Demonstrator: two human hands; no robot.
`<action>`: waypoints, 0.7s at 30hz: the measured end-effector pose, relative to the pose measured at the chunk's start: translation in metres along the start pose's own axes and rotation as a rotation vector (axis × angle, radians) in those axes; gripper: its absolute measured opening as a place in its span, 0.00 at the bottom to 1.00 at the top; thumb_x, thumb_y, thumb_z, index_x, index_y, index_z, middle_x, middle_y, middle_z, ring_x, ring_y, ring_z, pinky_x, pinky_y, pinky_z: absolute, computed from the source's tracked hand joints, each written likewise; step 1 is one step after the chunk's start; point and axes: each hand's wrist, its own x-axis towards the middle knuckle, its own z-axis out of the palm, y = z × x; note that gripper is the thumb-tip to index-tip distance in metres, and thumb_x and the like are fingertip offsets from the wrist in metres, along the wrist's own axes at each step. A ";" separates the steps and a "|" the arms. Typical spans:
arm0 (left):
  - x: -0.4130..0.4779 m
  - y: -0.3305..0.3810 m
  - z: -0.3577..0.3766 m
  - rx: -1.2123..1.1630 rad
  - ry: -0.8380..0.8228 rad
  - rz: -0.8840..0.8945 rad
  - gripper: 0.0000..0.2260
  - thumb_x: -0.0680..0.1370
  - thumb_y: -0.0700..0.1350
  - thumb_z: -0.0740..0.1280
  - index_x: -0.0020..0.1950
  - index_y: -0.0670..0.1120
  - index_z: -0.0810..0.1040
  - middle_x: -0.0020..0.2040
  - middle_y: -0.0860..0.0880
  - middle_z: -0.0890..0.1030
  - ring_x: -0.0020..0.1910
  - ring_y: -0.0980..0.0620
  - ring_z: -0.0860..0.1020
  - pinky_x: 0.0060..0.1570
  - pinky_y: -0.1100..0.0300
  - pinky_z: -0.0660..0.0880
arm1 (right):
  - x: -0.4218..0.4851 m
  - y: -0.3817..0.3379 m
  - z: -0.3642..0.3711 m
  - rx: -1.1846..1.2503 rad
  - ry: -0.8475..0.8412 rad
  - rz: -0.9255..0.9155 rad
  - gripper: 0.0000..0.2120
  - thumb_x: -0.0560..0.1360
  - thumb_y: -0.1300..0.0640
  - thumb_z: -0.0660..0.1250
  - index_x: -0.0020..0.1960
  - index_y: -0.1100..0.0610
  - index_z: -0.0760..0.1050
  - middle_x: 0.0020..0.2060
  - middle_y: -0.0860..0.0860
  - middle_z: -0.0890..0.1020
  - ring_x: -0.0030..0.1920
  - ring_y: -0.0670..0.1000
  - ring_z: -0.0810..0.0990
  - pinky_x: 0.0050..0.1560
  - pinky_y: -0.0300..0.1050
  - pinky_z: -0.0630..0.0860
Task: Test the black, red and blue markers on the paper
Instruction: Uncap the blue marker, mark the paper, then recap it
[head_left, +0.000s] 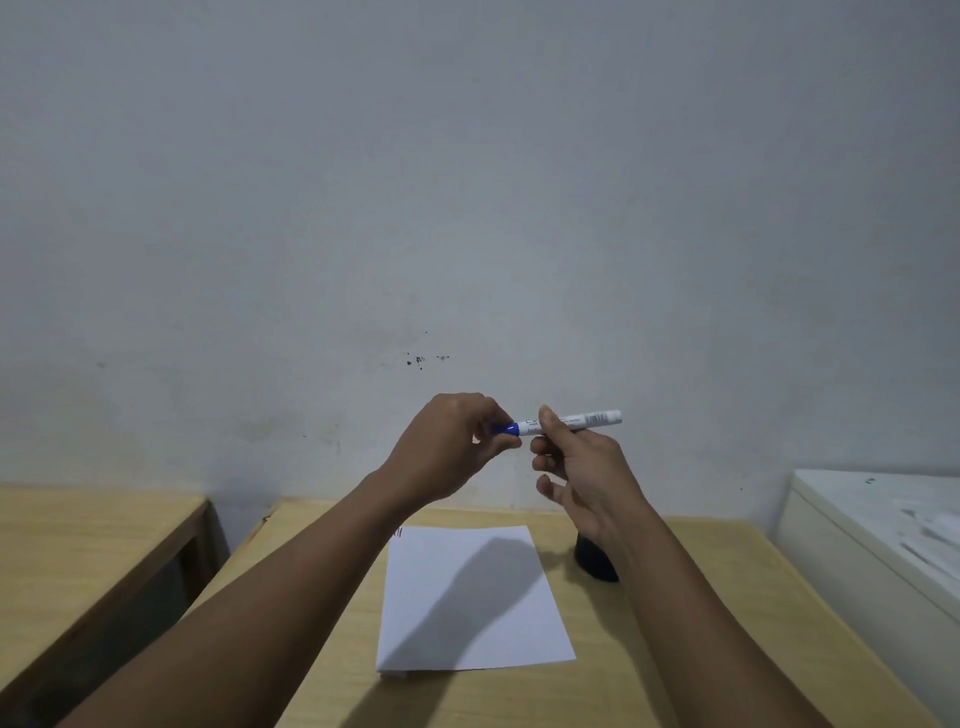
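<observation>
A blue marker (582, 421) with a white barrel is held level in the air above the table. My right hand (587, 473) pinches its barrel near the middle. My left hand (457, 447) closes around its blue cap (506, 429) at the left end. A white sheet of paper (467, 613) lies on the wooden table (701, 597) below my hands, with short dark strokes (399, 532) at its far left corner. A black holder (595, 564) stands to the right of the paper, partly hidden by my right wrist. No black or red marker shows.
A second wooden table (93, 545) stands to the left across a dark gap. A white cabinet (872, 540) sits at the right edge. A plain grey wall (467, 208) rises behind the table.
</observation>
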 end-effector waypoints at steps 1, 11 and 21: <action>0.001 0.000 -0.001 -0.068 -0.009 -0.063 0.07 0.74 0.49 0.75 0.48 0.48 0.85 0.40 0.54 0.84 0.37 0.56 0.79 0.38 0.63 0.76 | 0.002 0.003 0.000 -0.011 0.058 0.020 0.20 0.74 0.45 0.75 0.58 0.58 0.79 0.43 0.52 0.80 0.38 0.49 0.79 0.39 0.46 0.76; 0.017 0.009 0.015 -0.508 0.039 -0.321 0.06 0.74 0.47 0.76 0.47 0.46 0.85 0.43 0.50 0.86 0.45 0.49 0.84 0.50 0.55 0.80 | 0.003 0.014 -0.022 -0.916 0.135 -0.513 0.04 0.77 0.47 0.69 0.51 0.39 0.79 0.51 0.38 0.82 0.57 0.45 0.77 0.62 0.50 0.61; 0.038 0.036 0.054 -0.542 -0.043 -0.295 0.14 0.76 0.51 0.73 0.59 0.48 0.83 0.49 0.52 0.86 0.48 0.53 0.83 0.51 0.57 0.80 | 0.021 -0.011 -0.063 -1.013 0.312 -0.575 0.07 0.76 0.43 0.71 0.45 0.45 0.78 0.38 0.39 0.83 0.44 0.43 0.80 0.56 0.48 0.62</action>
